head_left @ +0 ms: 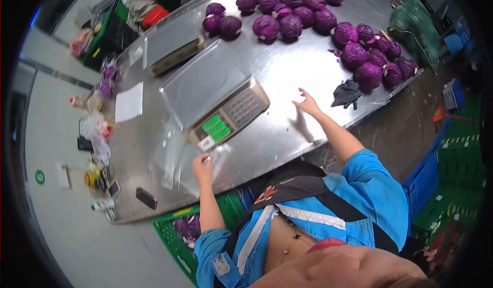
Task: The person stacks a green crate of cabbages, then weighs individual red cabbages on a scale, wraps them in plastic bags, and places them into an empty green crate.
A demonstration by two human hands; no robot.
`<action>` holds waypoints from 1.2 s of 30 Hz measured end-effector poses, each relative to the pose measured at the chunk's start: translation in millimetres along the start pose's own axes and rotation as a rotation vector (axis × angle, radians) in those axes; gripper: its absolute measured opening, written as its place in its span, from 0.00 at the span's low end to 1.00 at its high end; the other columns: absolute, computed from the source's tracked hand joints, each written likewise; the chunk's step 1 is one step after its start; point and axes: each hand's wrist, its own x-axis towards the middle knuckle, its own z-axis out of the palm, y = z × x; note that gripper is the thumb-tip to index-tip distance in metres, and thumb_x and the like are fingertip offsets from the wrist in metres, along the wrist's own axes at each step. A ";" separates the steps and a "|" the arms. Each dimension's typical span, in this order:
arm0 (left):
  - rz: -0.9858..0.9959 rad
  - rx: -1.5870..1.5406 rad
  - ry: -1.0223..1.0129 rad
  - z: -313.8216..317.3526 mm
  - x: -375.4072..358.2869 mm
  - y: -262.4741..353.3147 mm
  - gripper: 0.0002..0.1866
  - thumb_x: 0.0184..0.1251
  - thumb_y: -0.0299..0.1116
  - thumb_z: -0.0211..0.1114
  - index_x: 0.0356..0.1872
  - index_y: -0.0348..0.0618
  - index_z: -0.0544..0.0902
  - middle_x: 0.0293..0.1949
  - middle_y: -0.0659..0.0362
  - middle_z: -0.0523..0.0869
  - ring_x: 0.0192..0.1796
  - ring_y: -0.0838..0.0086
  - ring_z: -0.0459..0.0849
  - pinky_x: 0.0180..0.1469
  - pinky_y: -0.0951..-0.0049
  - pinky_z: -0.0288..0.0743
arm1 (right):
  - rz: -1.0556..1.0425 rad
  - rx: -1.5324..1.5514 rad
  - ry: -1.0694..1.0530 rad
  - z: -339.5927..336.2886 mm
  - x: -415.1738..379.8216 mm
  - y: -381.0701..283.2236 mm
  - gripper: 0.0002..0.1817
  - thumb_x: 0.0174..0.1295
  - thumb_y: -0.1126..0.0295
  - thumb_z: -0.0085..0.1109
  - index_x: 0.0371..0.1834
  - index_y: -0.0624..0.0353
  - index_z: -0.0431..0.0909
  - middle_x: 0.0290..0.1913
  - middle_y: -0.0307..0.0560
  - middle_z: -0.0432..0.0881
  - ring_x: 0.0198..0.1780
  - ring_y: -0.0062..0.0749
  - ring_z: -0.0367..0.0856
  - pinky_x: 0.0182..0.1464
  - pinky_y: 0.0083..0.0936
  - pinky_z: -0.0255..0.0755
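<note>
Clear plastic bags (175,160), thin and wrinkled, sprawl at near left — and round purple cabbages (291,27) crowd the far side, stretching right!

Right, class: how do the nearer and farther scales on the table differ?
The nearer scale shows a keypad and green displays; on the farther scale neither is visible. The nearer scale looks larger in view than the farther scale. The nearer scale is close to the left hand; the farther scale lies beyond. Both have flat plates and stand on the metal table.
</note>
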 end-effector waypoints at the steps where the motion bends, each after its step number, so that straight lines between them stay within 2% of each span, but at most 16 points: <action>1: 0.017 0.181 0.021 6.5 6.3 -3.9 0.11 0.44 0.32 0.69 0.28 0.39 0.80 0.30 0.53 0.79 0.34 0.61 0.78 0.39 0.67 0.71 | 0.021 -0.093 0.183 -26.6 33.0 29.6 0.39 0.44 0.60 0.69 0.59 0.62 0.61 0.53 0.58 0.70 0.54 0.44 0.71 0.54 0.30 0.66; 3: -0.287 -0.014 -0.027 46.4 -0.2 -72.7 0.11 0.42 0.33 0.69 0.26 0.39 0.80 0.29 0.53 0.76 0.32 0.62 0.76 0.39 0.66 0.70 | -0.157 -0.210 0.482 -100.0 87.1 65.3 0.41 0.40 0.64 0.71 0.58 0.65 0.60 0.50 0.59 0.70 0.56 0.48 0.67 0.58 0.34 0.61; 5: -0.337 -0.014 0.090 47.5 1.7 -73.5 0.09 0.45 0.32 0.68 0.25 0.38 0.80 0.27 0.54 0.77 0.29 0.68 0.76 0.36 0.69 0.71 | -0.166 -0.508 0.693 -180.2 131.6 75.9 0.36 0.40 0.62 0.69 0.54 0.65 0.65 0.50 0.60 0.71 0.56 0.50 0.66 0.58 0.36 0.60; 9: -0.606 -0.234 0.057 42.6 -2.1 -92.3 0.08 0.47 0.30 0.67 0.24 0.36 0.80 0.24 0.58 0.78 0.25 0.74 0.74 0.32 0.73 0.70 | 0.199 -0.469 0.624 -269.5 183.0 77.9 0.35 0.42 0.57 0.64 0.54 0.62 0.66 0.52 0.59 0.70 0.55 0.51 0.68 0.57 0.36 0.61; 11: -0.592 -0.313 -0.049 39.7 -5.0 -97.7 0.08 0.48 0.30 0.66 0.25 0.35 0.79 0.22 0.61 0.78 0.23 0.78 0.72 0.28 0.75 0.69 | 0.327 -0.439 0.501 -265.6 188.2 104.5 0.35 0.42 0.58 0.64 0.55 0.60 0.66 0.54 0.57 0.70 0.56 0.51 0.66 0.57 0.37 0.62; 15: -0.488 -0.254 -0.008 40.2 -8.6 -60.3 0.09 0.48 0.31 0.66 0.24 0.35 0.78 0.22 0.60 0.77 0.24 0.75 0.73 0.30 0.74 0.69 | -0.388 -0.855 0.356 -203.9 82.6 32.1 0.31 0.43 0.62 0.64 0.54 0.58 0.66 0.54 0.53 0.69 0.57 0.46 0.65 0.56 0.38 0.59; 17: -0.401 -0.076 0.015 33.3 -7.0 -47.7 0.10 0.47 0.32 0.67 0.24 0.36 0.77 0.23 0.58 0.77 0.27 0.73 0.75 0.32 0.73 0.69 | -0.560 -0.599 0.283 -165.8 34.7 10.0 0.30 0.43 0.62 0.63 0.53 0.54 0.67 0.51 0.52 0.70 0.54 0.45 0.68 0.56 0.40 0.58; 20: -0.428 -0.043 0.022 27.1 -4.9 -66.9 0.11 0.51 0.32 0.64 0.29 0.36 0.75 0.25 0.57 0.77 0.29 0.71 0.75 0.34 0.72 0.69 | -0.459 -0.342 0.546 -141.7 37.6 -12.6 0.31 0.46 0.59 0.62 0.54 0.57 0.66 0.52 0.53 0.71 0.55 0.46 0.67 0.56 0.38 0.57; 21: -0.418 -0.023 0.060 19.3 -1.5 -67.3 0.11 0.54 0.33 0.63 0.32 0.37 0.74 0.26 0.57 0.76 0.30 0.71 0.75 0.34 0.72 0.69 | -0.404 -0.323 0.478 -134.3 46.4 -20.6 0.33 0.46 0.55 0.62 0.54 0.60 0.66 0.54 0.55 0.69 0.56 0.48 0.66 0.56 0.38 0.59; 23: -0.349 -0.407 0.289 12.8 -0.7 -68.6 0.10 0.58 0.33 0.59 0.36 0.38 0.73 0.27 0.60 0.75 0.29 0.73 0.75 0.34 0.73 0.69 | -0.114 -0.375 -0.071 -99.0 54.7 -6.9 0.35 0.44 0.50 0.62 0.54 0.58 0.68 0.57 0.58 0.67 0.57 0.49 0.66 0.56 0.37 0.62; 25: -0.508 -0.452 0.267 -7.2 3.0 -45.8 0.09 0.60 0.32 0.58 0.37 0.40 0.72 0.28 0.63 0.74 0.30 0.77 0.73 0.33 0.76 0.68 | -0.374 -0.437 -0.179 -58.6 23.4 -34.0 0.32 0.41 0.47 0.63 0.51 0.48 0.72 0.60 0.57 0.63 0.60 0.49 0.63 0.58 0.43 0.60; 29: -0.592 -0.732 0.105 -31.0 -2.1 54.3 0.11 0.58 0.31 0.59 0.40 0.41 0.73 0.27 0.65 0.73 0.28 0.83 0.70 0.31 0.83 0.66 | -0.652 -0.808 -0.221 1.3 -30.5 -76.7 0.38 0.35 0.52 0.69 0.54 0.50 0.69 0.62 0.58 0.60 0.65 0.51 0.54 0.60 0.60 0.45; 31: -0.418 -0.874 0.025 -16.0 -19.3 94.2 0.12 0.56 0.26 0.60 0.42 0.43 0.73 0.25 0.67 0.75 0.25 0.83 0.72 0.26 0.83 0.67 | -0.586 -0.651 -0.165 23.0 -55.7 -109.4 0.44 0.35 0.54 0.70 0.58 0.58 0.64 0.62 0.62 0.57 0.66 0.46 0.54 0.62 0.53 0.46; 33: -0.093 -0.613 -0.087 -13.8 -34.6 133.8 0.13 0.51 0.24 0.62 0.40 0.42 0.75 0.26 0.63 0.78 0.27 0.78 0.76 0.30 0.78 0.70 | -0.527 0.117 -0.410 55.2 -89.2 -129.3 0.49 0.37 0.55 0.70 0.62 0.67 0.56 0.59 0.60 0.64 0.60 0.40 0.63 0.61 0.42 0.55; 35: 0.282 -0.547 -0.070 0.1 -40.0 139.7 0.13 0.47 0.24 0.63 0.37 0.43 0.77 0.24 0.61 0.78 0.27 0.75 0.76 0.32 0.76 0.71 | -0.296 0.143 -0.910 83.9 -117.5 -143.4 0.39 0.46 0.62 0.67 0.59 0.69 0.60 0.49 0.53 0.75 0.48 0.31 0.75 0.52 0.28 0.67; 36: 0.239 -0.467 -0.059 -0.4 -38.1 138.6 0.12 0.46 0.25 0.64 0.35 0.45 0.78 0.24 0.59 0.80 0.28 0.77 0.77 0.33 0.75 0.71 | -0.299 0.140 -0.912 95.7 -117.5 -135.8 0.39 0.46 0.62 0.67 0.59 0.69 0.60 0.49 0.53 0.75 0.48 0.31 0.75 0.52 0.28 0.67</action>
